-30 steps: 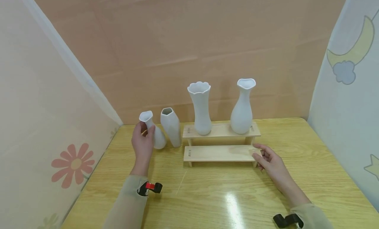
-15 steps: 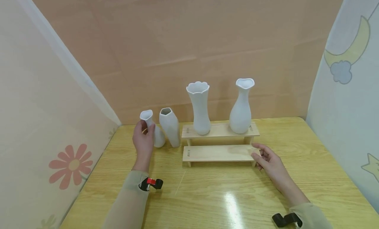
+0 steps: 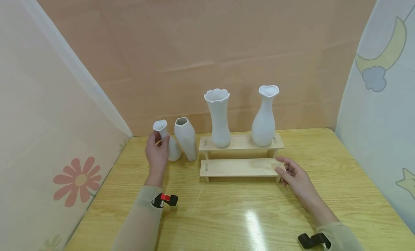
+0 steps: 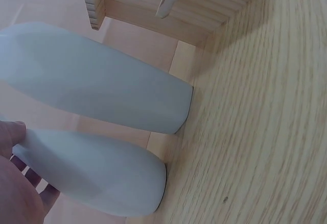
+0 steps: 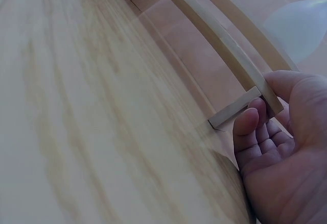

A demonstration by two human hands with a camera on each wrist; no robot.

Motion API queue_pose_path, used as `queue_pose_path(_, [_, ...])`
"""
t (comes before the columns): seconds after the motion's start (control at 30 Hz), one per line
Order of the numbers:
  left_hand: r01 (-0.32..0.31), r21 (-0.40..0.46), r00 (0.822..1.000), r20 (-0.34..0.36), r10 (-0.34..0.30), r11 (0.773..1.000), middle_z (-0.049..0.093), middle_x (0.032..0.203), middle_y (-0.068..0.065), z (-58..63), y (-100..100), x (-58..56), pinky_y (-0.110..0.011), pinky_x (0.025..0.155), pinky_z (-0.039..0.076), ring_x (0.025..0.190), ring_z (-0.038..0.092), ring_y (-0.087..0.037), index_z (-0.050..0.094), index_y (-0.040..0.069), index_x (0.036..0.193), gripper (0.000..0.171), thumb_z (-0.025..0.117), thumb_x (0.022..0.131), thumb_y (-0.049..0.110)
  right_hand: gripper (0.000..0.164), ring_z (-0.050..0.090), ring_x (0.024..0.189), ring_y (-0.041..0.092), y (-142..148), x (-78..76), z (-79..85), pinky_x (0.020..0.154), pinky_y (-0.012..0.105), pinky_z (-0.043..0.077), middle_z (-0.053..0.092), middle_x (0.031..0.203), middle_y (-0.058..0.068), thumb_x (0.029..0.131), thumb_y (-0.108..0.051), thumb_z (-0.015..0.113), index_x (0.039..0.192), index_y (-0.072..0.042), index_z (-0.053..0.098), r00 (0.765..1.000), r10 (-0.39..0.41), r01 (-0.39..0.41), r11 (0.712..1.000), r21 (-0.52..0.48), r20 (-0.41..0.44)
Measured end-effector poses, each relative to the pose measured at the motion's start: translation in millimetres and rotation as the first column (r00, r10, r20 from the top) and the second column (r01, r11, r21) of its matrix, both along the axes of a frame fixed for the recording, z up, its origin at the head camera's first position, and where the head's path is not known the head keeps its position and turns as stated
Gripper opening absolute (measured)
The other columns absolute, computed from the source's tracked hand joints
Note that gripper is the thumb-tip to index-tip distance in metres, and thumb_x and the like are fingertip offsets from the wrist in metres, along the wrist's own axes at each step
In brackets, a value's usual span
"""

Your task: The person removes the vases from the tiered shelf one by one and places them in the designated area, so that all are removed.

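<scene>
My left hand (image 3: 157, 153) grips the neck of a small white vase (image 3: 174, 150) with a wavy rim, thumb on its near side. In the left wrist view the vase (image 4: 97, 170) stands upright with its base on the table. Close on its right is a white faceted vase (image 3: 186, 139) with an angular mouth. My right hand (image 3: 298, 177) holds the right end of the lower wooden shelf (image 3: 240, 168), its thumb and index finger at the board's end. The right wrist view shows the other fingers (image 5: 265, 137) curled by the shelf's leg.
On the raised rear shelf (image 3: 241, 142) stand a scalloped-rim white vase (image 3: 220, 124) and a round-bellied white vase (image 3: 264, 124). The wood-grain table (image 3: 223, 215) meets a tan back cloth (image 3: 227, 45), with printed cloths at both sides.
My left hand has nudged the small vase slightly back and nearer to the faceted vase. My right hand keeps its place on the shelf end.
</scene>
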State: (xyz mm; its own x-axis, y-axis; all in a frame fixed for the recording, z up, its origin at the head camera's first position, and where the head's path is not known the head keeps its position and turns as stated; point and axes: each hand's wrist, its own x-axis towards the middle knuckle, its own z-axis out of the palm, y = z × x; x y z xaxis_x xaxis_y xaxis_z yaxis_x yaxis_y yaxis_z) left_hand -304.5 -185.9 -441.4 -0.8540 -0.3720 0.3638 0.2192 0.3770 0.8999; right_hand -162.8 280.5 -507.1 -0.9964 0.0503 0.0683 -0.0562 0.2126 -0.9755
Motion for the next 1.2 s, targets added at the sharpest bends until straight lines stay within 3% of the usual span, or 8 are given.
queue_pose_path(0.2, [0.000, -0.006, 1.000, 0.009, 0.000, 1.000, 0.068, 0.134, -0.021, 1.0, -1, 0.8, -0.053, 0.112, 0.055, 0.132, 0.064, -0.037, 0.065, 0.000, 0.140, 0.038, 0.076, 0.107, 0.015, 0.056, 0.057, 0.079, 0.017, 0, -0.1, -0.2, 0.066, 0.028, 0.057, 0.047, 0.099, 0.006, 0.115, -0.026, 0.064, 0.162, -0.002, 0.047, 1.000, 0.000, 0.000, 1.000, -0.001, -0.004])
queue_pose_path(0.4, [-0.023, -0.010, 0.999, -0.031, 0.023, 1.000, 0.059, 0.148, -0.023, 1.7, -4, 6.9, -0.053, 0.118, 0.048, 0.141, 0.053, -0.039, 0.057, -0.003, 0.148, 0.054, 0.080, 0.103, 0.015, 0.055, 0.057, 0.079, 0.016, 0, -0.3, -0.9, 0.066, 0.027, 0.058, 0.048, 0.099, 0.006, 0.115, -0.025, 0.064, 0.162, -0.002, 0.047, 1.000, 0.004, -0.004, 1.000, -0.006, -0.003])
queue_pose_path(0.57, [-0.060, 0.016, 0.996, -0.061, 0.061, 0.998, 0.050, 0.159, -0.017, 11.8, -5, 20.9, -0.050, 0.125, 0.039, 0.150, 0.042, -0.032, 0.049, 0.002, 0.158, 0.069, 0.084, 0.101, 0.022, 0.056, 0.057, 0.079, 0.016, 0, 0.1, -0.8, 0.066, 0.028, 0.057, 0.048, 0.099, 0.006, 0.115, -0.026, 0.064, 0.162, -0.002, 0.047, 1.000, 0.007, -0.007, 1.000, -0.006, -0.001])
queue_pose_path(0.73, [-0.066, 0.041, 0.988, -0.134, 0.071, 0.997, 0.047, 0.158, -0.013, 26.8, 1, 38.1, -0.044, 0.127, 0.033, 0.152, 0.039, -0.030, 0.049, 0.007, 0.162, 0.074, 0.086, 0.099, 0.023, 0.056, 0.056, 0.079, 0.017, 1, 0.6, -0.9, 0.066, 0.028, 0.056, 0.046, 0.099, 0.006, 0.115, -0.026, 0.064, 0.162, -0.002, 0.047, 1.000, 0.007, -0.007, 1.000, -0.004, -0.006])
queue_pose_path(0.93, [0.003, 0.018, 0.977, -0.212, 0.001, 1.000, 0.044, 0.164, -0.009, 45.8, 16, 56.2, -0.039, 0.129, 0.030, 0.155, 0.037, -0.026, 0.047, 0.008, 0.164, 0.077, 0.086, 0.100, 0.026, 0.056, 0.057, 0.079, 0.017, 1, 0.0, -1.9, 0.066, 0.028, 0.057, 0.047, 0.100, 0.006, 0.115, -0.026, 0.064, 0.163, -0.003, 0.047, 1.000, 0.001, -0.001, 1.000, 0.002, -0.007])
queue_pose_path(1.2, [0.083, -0.079, 0.961, -0.259, -0.100, 0.993, 0.045, 0.164, -0.015, 59.8, 46, 70.8, -0.046, 0.129, 0.031, 0.154, 0.039, -0.028, 0.047, 0.007, 0.164, 0.080, 0.088, 0.098, 0.026, 0.056, 0.057, 0.078, 0.017, 1, 0.3, -2.1, 0.066, 0.028, 0.057, 0.047, 0.101, 0.006, 0.115, -0.026, 0.064, 0.163, -0.002, 0.047, 1.000, 0.006, -0.006, 1.000, 0.003, -0.012])
